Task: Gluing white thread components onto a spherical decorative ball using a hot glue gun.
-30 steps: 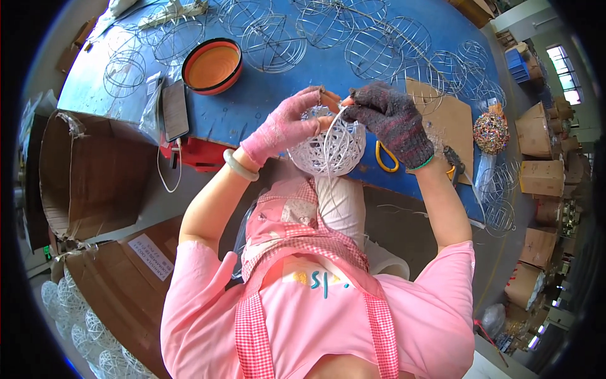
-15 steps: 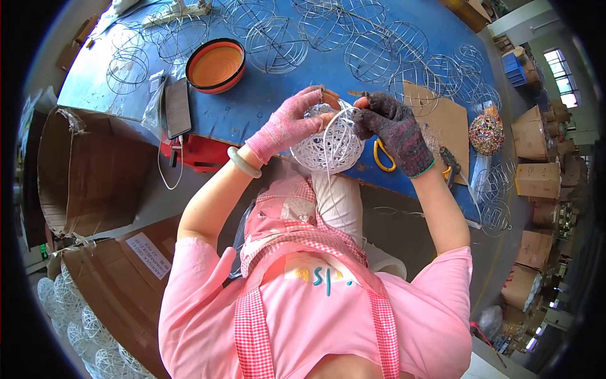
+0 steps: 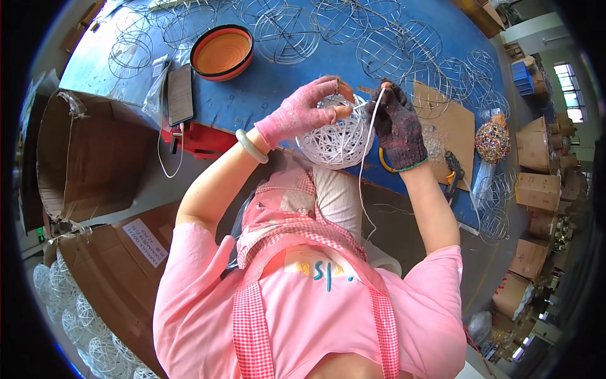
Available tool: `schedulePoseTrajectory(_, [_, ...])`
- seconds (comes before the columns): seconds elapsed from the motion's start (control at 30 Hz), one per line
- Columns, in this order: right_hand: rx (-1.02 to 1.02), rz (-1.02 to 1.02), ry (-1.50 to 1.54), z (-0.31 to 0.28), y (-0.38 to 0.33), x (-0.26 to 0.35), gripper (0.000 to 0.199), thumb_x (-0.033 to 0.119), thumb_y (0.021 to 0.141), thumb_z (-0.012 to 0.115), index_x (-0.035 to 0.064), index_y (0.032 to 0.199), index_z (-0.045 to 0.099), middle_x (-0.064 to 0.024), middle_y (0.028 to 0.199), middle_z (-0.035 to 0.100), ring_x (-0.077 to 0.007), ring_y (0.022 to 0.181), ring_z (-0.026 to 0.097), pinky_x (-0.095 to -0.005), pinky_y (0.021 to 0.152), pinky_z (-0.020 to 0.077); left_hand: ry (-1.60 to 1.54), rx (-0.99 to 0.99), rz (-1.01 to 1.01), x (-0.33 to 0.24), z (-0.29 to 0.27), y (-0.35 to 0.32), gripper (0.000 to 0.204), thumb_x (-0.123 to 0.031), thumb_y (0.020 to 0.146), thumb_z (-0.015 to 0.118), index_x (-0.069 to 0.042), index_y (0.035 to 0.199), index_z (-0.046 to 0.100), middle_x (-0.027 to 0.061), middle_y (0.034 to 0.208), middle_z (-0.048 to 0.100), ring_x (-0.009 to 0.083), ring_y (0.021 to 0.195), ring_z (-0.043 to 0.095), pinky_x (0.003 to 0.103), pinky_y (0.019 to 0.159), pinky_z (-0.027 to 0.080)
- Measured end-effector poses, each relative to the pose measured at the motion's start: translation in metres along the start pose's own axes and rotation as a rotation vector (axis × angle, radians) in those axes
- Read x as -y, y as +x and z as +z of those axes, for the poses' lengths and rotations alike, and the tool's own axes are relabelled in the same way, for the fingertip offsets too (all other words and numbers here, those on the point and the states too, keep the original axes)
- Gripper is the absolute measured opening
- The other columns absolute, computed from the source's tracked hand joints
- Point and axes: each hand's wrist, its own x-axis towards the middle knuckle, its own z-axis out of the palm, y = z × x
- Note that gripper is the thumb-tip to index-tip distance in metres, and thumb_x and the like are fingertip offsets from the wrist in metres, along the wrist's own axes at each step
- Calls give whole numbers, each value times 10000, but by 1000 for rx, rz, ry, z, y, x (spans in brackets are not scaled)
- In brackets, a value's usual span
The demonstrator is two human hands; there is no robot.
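At the table's front edge, a white openwork ball (image 3: 334, 140) woven from strands sits under my left hand (image 3: 303, 112), which wears a pink fingerless glove. My left fingers and thumb curve around the ball's upper part and hold it. Just right of the ball, my right hand (image 3: 399, 126) in a dark striped glove pinches a white strand (image 3: 364, 161) near its fingertips. From there the strand hangs down past the ball toward my lap. Behind my right wrist, yellow-handled scissors (image 3: 385, 161) are partly hidden.
Wire ball frames (image 3: 287, 35) line the far side of the blue table (image 3: 271, 82). An orange bowl (image 3: 221, 54) and a phone (image 3: 180, 95) lie left. Cardboard (image 3: 451, 123), a glue gun (image 3: 453, 165) and a multicoloured ball (image 3: 492, 141) are right. Cardboard boxes (image 3: 95, 170) stand left.
My right hand has moved slightly right and away from the ball, drawing the strand up and out. My left hand and the ball have shifted slightly right in view.
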Motion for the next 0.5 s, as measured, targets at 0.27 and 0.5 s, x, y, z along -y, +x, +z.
schedulePoseTrajectory(0.27, [84,-44,99,-13,5,-4,200,102,989,683,86,1188,677,-37,1033,723,-181,894,719,-350,806,623,-54,105,66,15,-16,11,425,-377,1085,531,-13,1281,632,60,1290,557,164,1194,534,314,1030,430])
schedulePoseTrajectory(0.5, [42,-61,57,-15,8,-1,209,115,987,686,93,1195,684,-20,1037,719,-156,861,710,-325,768,623,-41,155,77,15,-20,13,351,-316,1076,556,-35,1265,651,67,1254,564,175,1170,536,319,1002,442])
